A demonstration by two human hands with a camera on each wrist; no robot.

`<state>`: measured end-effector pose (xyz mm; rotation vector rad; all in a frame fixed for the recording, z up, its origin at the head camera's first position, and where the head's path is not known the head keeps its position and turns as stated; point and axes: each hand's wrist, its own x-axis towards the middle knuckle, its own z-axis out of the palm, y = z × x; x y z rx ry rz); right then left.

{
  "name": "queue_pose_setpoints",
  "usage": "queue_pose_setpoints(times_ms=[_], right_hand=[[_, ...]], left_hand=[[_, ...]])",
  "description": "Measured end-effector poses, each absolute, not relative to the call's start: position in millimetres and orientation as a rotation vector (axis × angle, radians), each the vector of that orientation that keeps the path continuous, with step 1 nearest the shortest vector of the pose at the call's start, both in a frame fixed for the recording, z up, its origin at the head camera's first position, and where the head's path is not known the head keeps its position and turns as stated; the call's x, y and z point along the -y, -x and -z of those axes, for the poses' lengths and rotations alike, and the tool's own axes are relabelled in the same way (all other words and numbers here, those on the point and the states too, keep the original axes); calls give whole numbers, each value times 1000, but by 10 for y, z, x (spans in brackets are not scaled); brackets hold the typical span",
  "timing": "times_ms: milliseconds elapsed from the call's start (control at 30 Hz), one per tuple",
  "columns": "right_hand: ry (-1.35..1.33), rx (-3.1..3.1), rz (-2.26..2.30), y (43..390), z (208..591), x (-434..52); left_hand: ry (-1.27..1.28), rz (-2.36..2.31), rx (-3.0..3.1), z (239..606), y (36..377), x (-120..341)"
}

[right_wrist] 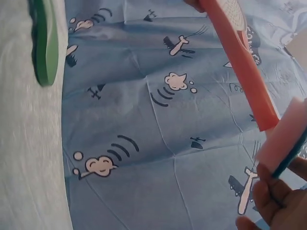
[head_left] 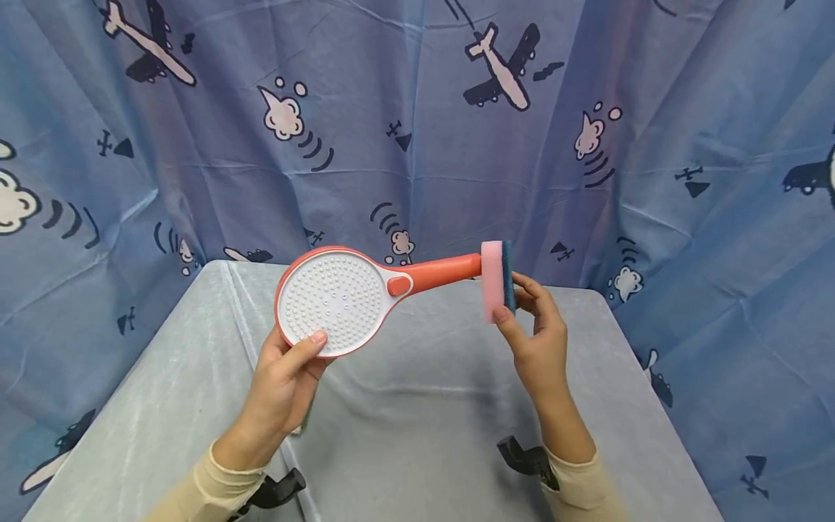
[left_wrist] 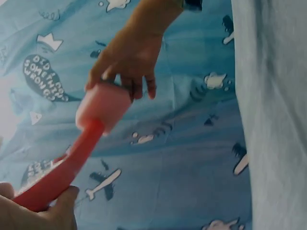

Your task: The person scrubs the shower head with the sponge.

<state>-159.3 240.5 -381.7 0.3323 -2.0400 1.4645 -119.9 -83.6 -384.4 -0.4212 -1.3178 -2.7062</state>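
My left hand (head_left: 287, 388) grips the round head of an orange and white shower head (head_left: 335, 301), thumb lying on its nozzle face. The shower head is raised above the table, its orange handle (head_left: 443, 272) pointing right. In my right hand (head_left: 540, 341) a sponge (head_left: 492, 283) with a pink side and a dark blue-green side is pinched between thumb and fingers. Its pink side is right at the handle's end, as the left wrist view also shows with the pink sponge (left_wrist: 103, 106) over the handle tip.
A grey cloth covers the table (head_left: 404, 435). On it lies a green object (right_wrist: 46, 43), mostly hidden behind my left hand in the head view. A blue curtain (head_left: 404, 130) with airplane prints hangs around the back and sides. Each wrist wears a black mount (head_left: 528, 460).
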Motion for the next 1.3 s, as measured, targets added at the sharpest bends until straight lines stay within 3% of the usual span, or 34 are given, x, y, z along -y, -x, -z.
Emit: queue_pose_setpoints(times_ms=[367, 733, 900, 1100, 1300], right_hand=[[-438, 1934, -1798, 1590, 3835, -2396], [-293, 2076, -1156, 1591, 3941, -2203], [-472, 2062, -914, 1524, 3983, -1978], [-700, 2004, -1144, 1445, 4005, -1853], [-399, 2174, -882, 1555, 4019, -1993]], left_hand=[[312, 2258, 1638, 3686, 1245, 1042], [496, 1931, 1631, 3805, 1249, 946], [664, 1718, 1637, 3898, 1282, 879], [778, 1571, 1623, 3956, 1327, 826], [825, 1557, 1487, 3914, 1325, 837]])
